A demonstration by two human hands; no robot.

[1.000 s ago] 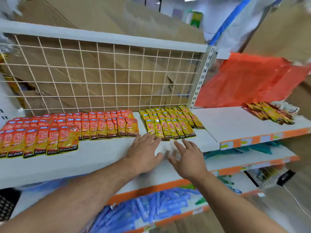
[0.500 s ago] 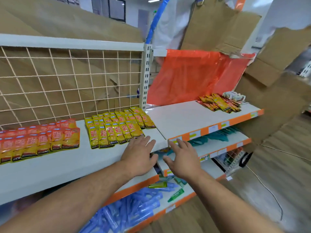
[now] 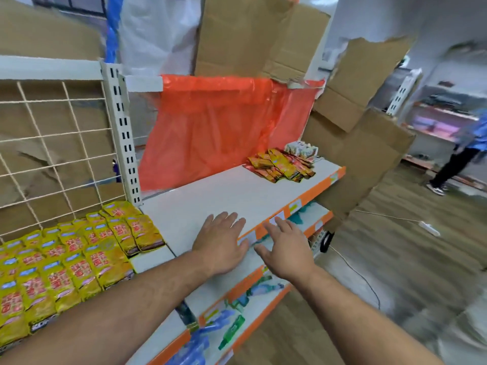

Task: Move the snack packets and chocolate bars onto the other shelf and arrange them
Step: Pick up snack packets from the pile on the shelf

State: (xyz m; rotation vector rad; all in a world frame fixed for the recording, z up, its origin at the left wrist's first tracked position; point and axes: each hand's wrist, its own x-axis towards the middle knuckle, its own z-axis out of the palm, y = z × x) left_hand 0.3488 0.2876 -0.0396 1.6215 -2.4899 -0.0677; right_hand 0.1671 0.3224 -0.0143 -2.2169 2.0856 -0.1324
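Yellow snack packets [image 3: 79,259] lie in neat overlapping rows on the left shelf. On the right white shelf [image 3: 210,204], a loose pile of red and yellow snack packets [image 3: 282,165] sits at the far end, with small pale wrapped bars [image 3: 301,150] behind it. My left hand [image 3: 220,243] hovers flat over the near edge of the right shelf, fingers straight, holding nothing. My right hand [image 3: 283,248] is spread open just beyond the shelf's orange front strip, also empty.
An orange plastic sheet [image 3: 210,127] hangs behind the right shelf. A slotted upright post [image 3: 123,143] divides the two shelves. Lower shelves hold blue and green items [image 3: 232,330]. Cardboard [image 3: 355,143] stands at the right end. A person [image 3: 458,154] stands far right; a cable lies across the floor.
My view has swung right from the left shelf to the right one. Both hands stayed open and moved right, from over the left shelf to the right shelf's front edge.
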